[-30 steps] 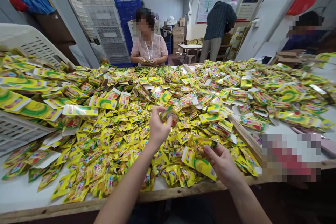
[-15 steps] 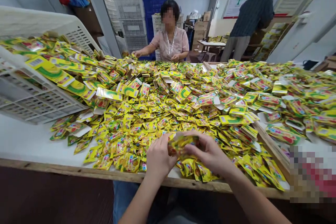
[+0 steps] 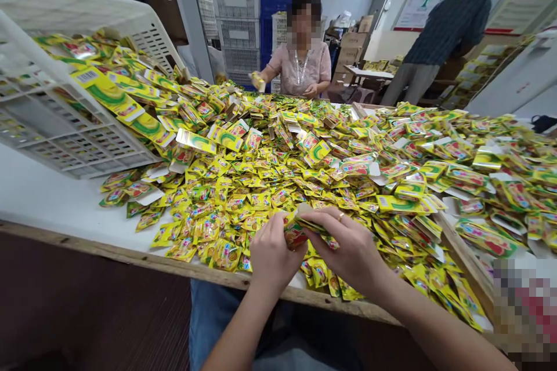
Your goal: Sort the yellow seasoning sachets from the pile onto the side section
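My left hand (image 3: 270,255) is closed around a small yellow, red and green carton (image 3: 295,236), held just above the heap near the table's front edge. On the right, my right hand (image 3: 353,244), with a ring on one finger, pinches yellow sachets (image 3: 314,227) against the carton's open end. How far the sachets are inside the carton is hidden by my fingers. Beneath and beyond both hands spreads a thick layer of loose yellow sachets (image 3: 224,255). Open cartons (image 3: 315,152) of the same kind lie on top of the heap further back.
A white plastic crate (image 3: 82,127) lies tipped at the left, cartons spilling from it. A wooden divider (image 3: 463,261) separates more cartons at the right. Across the table sits a person (image 3: 300,64) holding something pale; another person (image 3: 444,40) stands bent behind. Stacked crates (image 3: 241,40) stand at the back.
My right hand has turned and brought the sachets against the carton's end, fingers now over the top. The view has swung slightly left. The person opposite has raised a hand with something in it.
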A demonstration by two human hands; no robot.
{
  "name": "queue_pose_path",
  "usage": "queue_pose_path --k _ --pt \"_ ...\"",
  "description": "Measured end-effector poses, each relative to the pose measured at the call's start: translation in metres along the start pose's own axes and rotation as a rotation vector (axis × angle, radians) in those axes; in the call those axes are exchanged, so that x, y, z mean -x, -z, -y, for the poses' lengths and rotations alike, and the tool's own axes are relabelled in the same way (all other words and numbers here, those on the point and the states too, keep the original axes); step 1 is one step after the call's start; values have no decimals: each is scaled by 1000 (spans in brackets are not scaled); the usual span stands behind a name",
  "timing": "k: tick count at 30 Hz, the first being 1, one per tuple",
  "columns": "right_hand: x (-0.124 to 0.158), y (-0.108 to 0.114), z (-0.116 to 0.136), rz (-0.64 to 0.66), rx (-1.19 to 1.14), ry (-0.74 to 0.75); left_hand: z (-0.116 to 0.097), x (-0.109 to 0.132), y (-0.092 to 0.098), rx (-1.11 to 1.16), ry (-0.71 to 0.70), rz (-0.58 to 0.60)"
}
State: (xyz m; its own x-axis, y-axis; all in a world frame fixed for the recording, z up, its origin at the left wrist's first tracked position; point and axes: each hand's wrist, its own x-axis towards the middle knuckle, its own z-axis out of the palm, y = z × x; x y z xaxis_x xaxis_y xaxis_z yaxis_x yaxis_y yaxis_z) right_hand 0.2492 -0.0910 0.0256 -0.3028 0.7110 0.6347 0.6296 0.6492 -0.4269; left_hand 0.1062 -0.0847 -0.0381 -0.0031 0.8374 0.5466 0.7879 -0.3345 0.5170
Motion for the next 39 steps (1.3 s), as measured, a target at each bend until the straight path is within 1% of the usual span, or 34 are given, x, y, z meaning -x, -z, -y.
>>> queue_pose_path --k 4,6,8,10,13,15,17,19,21,23,25,27,28,31,33,34,37,39 --pt "-14 7 -11 342 -182 -306 -1 8 -7 62 -41 -30" --pt "-19 11 -17 441 -181 -403 -2 12 -10 86 -45 -28" --pt "-21 12 -20 477 -169 -425 -3 14 -13 114 -23 -24" --pt "-20 12 -20 455 -141 -381 -4 14 -14 113 -12 -28" --pt "-14 9 -19 354 -61 -301 -5 11 -13 12 -91 -29" --pt "-8 4 -20 242 -99 -319 -5 10 -11 -32 -137 -15" --pt "0 -3 -22 95 -177 -346 -6 9 -8 -17 -138 -5" --pt "9 -10 -23 -42 -193 -340 -8 10 -5 19 -124 -7" --pt "17 -17 -23 -160 -125 -279 -10 11 -3 48 -106 -1" --pt "23 -22 -22 -287 -4 -160 -13 12 -1 65 -77 23" --pt "28 -25 -20 -369 102 -60 -15 12 -1 68 -49 49" --pt "32 -26 -17 -357 137 -47 -16 12 0 68 -32 65" --pt "34 -26 -15 -311 124 -75 -15 13 0 70 -21 72" --pt "37 -27 -11 -100 9 -190 -13 13 -1 89 23 115" --pt "38 -27 -10 -12 -72 -279 -9 13 -1 109 32 134" --pt "37 -27 -11 -12 -112 -336 -8 12 0 111 20 126" --pt "33 -26 -16 -104 -305 -559 -3 9 2 108 -15 81" --pt "30 -23 -19 -127 -450 -659 0 7 5 162 -17 113"
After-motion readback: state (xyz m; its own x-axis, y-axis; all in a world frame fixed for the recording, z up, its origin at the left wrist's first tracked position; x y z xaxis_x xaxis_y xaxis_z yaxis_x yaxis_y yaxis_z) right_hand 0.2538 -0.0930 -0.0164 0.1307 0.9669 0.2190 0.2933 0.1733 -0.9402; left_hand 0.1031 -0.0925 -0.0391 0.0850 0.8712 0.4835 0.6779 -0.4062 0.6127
